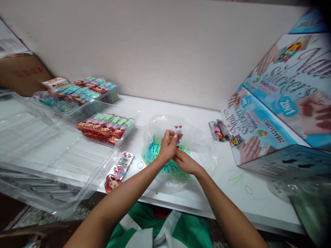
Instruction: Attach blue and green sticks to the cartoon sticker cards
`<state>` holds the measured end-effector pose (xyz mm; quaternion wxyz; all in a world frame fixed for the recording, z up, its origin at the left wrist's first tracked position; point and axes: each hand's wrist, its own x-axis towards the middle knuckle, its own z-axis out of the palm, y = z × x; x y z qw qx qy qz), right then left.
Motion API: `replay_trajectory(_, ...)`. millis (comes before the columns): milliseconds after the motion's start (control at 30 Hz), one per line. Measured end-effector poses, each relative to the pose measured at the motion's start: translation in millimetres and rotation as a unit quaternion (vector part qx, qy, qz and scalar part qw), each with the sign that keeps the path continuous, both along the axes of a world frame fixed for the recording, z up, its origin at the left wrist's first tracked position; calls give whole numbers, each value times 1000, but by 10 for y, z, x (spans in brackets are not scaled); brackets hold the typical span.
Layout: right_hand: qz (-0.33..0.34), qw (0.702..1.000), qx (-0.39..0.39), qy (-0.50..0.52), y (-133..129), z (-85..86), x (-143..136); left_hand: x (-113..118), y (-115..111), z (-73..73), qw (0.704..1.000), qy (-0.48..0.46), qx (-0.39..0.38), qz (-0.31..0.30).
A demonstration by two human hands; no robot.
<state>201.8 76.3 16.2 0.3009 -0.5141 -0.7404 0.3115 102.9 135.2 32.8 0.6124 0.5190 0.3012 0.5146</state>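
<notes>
My left hand (168, 147) is closed on a small printed packet (178, 130), whose top with red marks and a barcode sticks up past my fingers. Just below and to the right, my right hand (186, 162) is closed against the packet's lower part, which the hands hide. Both are over a clear plastic bag (204, 151) holding a heap of thin green and blue sticks (152, 151). A similar printed packet (119, 170) with a red-haired cartoon figure lies left of the bag, near the table edge.
Clear plastic trays (64, 137) fill the left side, with rows of printed packets (106, 127) in one. A blue "Nail Stickers" box (261, 127) stands at right, beside a few small packets (218, 130). Rubber bands (248, 189) and loose green sticks (236, 178) lie on the white table.
</notes>
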Motion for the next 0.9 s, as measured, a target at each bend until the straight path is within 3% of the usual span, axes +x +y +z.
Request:
replay_trajectory(100,-71,997,-12,26,-62,-40,167,-3,-62,88,999,-39,-23,10)
replay_trajectory(200,-224,972,18,71,-174,-171,467,-212,-62,168,995,-74,-59,32)
replay_trajectory(300,-297,948,29,107,-269,-384,706,-446,-76,152,993,-79,-87,24)
replay_trajectory(433,-308,945,13,111,-317,-658,789,-600,-185,24,990,-49,-129,-2)
replay_trajectory(600,-319,940,6,121,-338,-841,787,-636,-308,-41,985,-40,-166,-23)
replay_trajectory(767,-324,936,5,140,-359,-896,789,-668,-355,-3,979,-36,-197,-35)
replay_trajectory(900,-308,938,10,158,-336,-812,722,-684,-391,-5,978,-28,-205,-36)
